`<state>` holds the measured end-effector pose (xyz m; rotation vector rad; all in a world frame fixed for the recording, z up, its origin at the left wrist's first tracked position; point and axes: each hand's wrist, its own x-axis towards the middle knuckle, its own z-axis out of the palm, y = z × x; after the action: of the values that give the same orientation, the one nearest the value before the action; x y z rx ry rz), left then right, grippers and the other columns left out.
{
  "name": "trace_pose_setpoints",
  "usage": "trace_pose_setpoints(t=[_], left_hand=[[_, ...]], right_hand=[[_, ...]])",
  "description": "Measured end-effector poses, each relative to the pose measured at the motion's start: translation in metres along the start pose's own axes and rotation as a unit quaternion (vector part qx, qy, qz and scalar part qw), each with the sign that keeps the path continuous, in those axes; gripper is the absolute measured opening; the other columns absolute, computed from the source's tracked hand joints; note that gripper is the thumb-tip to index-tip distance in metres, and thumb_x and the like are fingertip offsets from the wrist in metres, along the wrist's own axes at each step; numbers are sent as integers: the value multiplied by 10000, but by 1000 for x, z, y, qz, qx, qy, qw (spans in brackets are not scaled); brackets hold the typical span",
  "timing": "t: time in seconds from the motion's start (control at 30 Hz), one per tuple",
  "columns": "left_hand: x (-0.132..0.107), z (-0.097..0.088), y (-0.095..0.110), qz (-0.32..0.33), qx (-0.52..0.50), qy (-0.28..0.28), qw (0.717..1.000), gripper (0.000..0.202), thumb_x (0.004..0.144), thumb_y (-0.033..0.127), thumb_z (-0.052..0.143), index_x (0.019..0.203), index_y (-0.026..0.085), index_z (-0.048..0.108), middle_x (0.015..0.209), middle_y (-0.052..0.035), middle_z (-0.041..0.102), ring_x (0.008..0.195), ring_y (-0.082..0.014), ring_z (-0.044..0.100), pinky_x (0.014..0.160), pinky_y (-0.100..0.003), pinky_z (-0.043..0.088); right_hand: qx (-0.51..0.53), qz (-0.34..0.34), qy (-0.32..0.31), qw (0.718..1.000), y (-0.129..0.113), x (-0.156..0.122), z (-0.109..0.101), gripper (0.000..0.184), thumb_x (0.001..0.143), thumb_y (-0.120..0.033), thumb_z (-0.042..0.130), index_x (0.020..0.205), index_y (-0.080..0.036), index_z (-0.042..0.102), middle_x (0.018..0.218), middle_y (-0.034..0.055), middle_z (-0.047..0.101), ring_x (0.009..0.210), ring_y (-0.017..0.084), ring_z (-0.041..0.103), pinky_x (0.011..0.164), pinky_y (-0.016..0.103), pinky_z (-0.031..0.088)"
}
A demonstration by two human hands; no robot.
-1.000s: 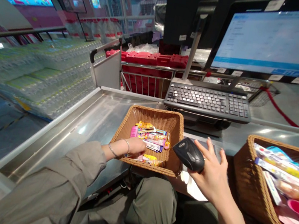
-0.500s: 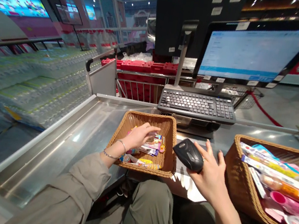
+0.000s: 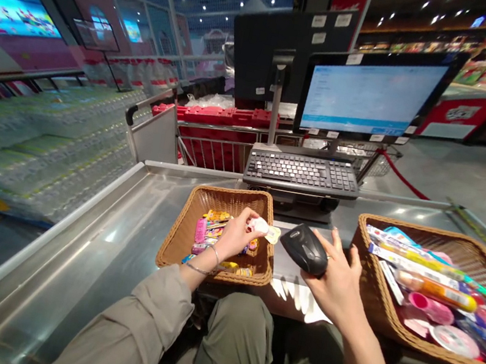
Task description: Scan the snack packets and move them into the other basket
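Note:
My left hand (image 3: 238,235) is closed on a small white packet (image 3: 263,228) and holds it above the right side of a wicker basket (image 3: 177,239) filled with colourful candy packets. My right hand (image 3: 339,276) grips a black barcode scanner (image 3: 305,249), its fingers partly spread, between the two baskets. The scanner's front faces left, toward the packet, a short gap away.
A second, larger wicker basket (image 3: 362,276) on the right holds toothbrush packs and pink round items. Behind stand a keyboard (image 3: 303,172), a lit monitor (image 3: 364,95) and a rear screen on a pole. The steel counter (image 3: 124,224) stretches left; red shopping baskets (image 3: 221,117) sit beyond.
My left hand has lifted out of the candy basket with a small white packet and moved right, toward the scanner. My right hand has kept the scanner nearly still. My view has tilted upward.

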<state>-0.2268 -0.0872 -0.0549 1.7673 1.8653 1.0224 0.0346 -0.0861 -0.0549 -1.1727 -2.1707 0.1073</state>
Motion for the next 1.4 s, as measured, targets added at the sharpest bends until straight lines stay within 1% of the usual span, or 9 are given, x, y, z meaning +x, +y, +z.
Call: trace_pose_setpoints(t=[0.23, 0.47, 0.67, 0.93, 1.13, 1.2, 1.27, 1.33, 1.4], left_hand=[[2, 4, 0, 26, 79, -32, 996, 371, 825, 364, 765, 1139, 247, 607, 989, -10, 747, 822, -182, 708, 747, -275, 513], [2, 0, 4, 36, 222, -60, 973, 458, 837, 510, 728, 1199, 270, 583, 1001, -29, 770, 925, -245, 732, 725, -284, 509], [3, -4, 9, 27, 240, -80, 967, 417, 862, 494, 703, 1192, 267, 587, 1028, -35, 771, 930, -254, 733, 724, -289, 503], [5, 0, 4, 27, 226, -67, 971, 418, 786, 494, 781, 1049, 215, 615, 1035, -42, 726, 910, -226, 699, 748, -305, 504], [1, 0, 10, 71, 323, -84, 940, 439, 870, 500, 689, 1206, 227, 613, 1053, -65, 706, 985, -236, 683, 792, -313, 529], [-1, -1, 12, 99, 346, -80, 930, 403, 892, 480, 664, 1197, 219, 641, 1115, -99, 708, 1081, -266, 660, 842, -351, 547], [-2, -1, 14, 142, 364, -54, 919, 370, 873, 449, 693, 1150, 203, 676, 1301, -143, 653, 1266, -325, 567, 984, -461, 519], [-3, -1, 15, 187, 382, -18, 905, 358, 834, 430, 742, 1097, 190, 699, 1489, -163, 517, 1437, -390, 384, 1133, -623, 361], [-3, 0, 14, 212, 395, 5, 894, 350, 816, 431, 760, 1062, 188, 708, 1572, -163, 412, 1505, -419, 235, 1170, -733, 184]], right_hand=[[4, 8, -3, 1000, 3, -2, -3, 297, 801, -232, 560, 1072, -233, 682, 1438, 76, 588, 1499, 367, 293, 1151, 728, 192], [4, 15, 1, 1000, 3, -4, -4, 271, 803, -242, 549, 1031, -234, 696, 1429, 82, 594, 1492, 361, 311, 1150, 712, 200], [4, 18, 2, 1000, 6, -5, -5, 280, 799, -234, 549, 1040, -232, 692, 1425, 82, 598, 1489, 366, 317, 1148, 715, 199], [-2, 29, -6, 1000, 5, -6, -7, 359, 792, -215, 547, 1129, -223, 669, 1437, 89, 587, 1496, 364, 301, 1153, 718, 198], [0, 29, -2, 1000, 7, -6, -7, 355, 780, -208, 550, 1106, -237, 685, 1426, 82, 597, 1494, 359, 307, 1154, 718, 201], [-1, 29, -2, 1000, 7, -6, -8, 348, 782, -208, 547, 1101, -236, 683, 1430, 77, 595, 1495, 358, 305, 1155, 716, 203], [-4, 28, -3, 1000, 7, -6, -8, 350, 786, -211, 544, 1110, -233, 676, 1439, 72, 588, 1496, 360, 302, 1156, 715, 202], [-4, 27, -5, 1000, 7, -7, -8, 349, 786, -215, 547, 1113, -229, 671, 1445, 71, 582, 1497, 364, 297, 1158, 716, 198], [-3, 27, -5, 1000, 8, -7, -8, 354, 787, -218, 549, 1120, -226, 667, 1448, 72, 579, 1499, 364, 293, 1160, 716, 193]])
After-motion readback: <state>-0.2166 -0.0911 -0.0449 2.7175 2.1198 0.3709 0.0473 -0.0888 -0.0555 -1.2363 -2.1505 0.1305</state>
